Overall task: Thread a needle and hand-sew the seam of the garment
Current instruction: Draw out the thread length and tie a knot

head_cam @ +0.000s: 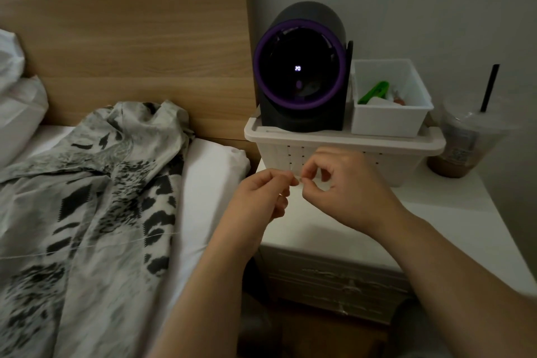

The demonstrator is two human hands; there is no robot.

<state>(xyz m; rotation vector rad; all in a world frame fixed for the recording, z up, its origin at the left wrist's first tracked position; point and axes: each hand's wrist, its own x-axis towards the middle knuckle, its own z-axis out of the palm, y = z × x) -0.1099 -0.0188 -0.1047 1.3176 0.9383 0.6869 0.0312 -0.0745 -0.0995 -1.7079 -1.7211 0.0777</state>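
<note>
My left hand [261, 197] and my right hand [343, 186] meet fingertip to fingertip above the white bedside table. Each hand pinches something thin between thumb and forefinger; the needle itself is too small to make out. A pale thread [87, 245] runs from the left edge across the garment towards my left hand. The garment [96, 197], grey-white with black patches, lies crumpled on the bed to the left.
A white perforated basket [343, 151] on the bedside table [436, 212] carries a black device with a purple ring [302, 67] and a small white bin [389, 116] holding a green tool. An iced drink cup with a black straw [465, 142] stands at right. A wooden headboard [130, 23] and pillows [17, 102] lie behind.
</note>
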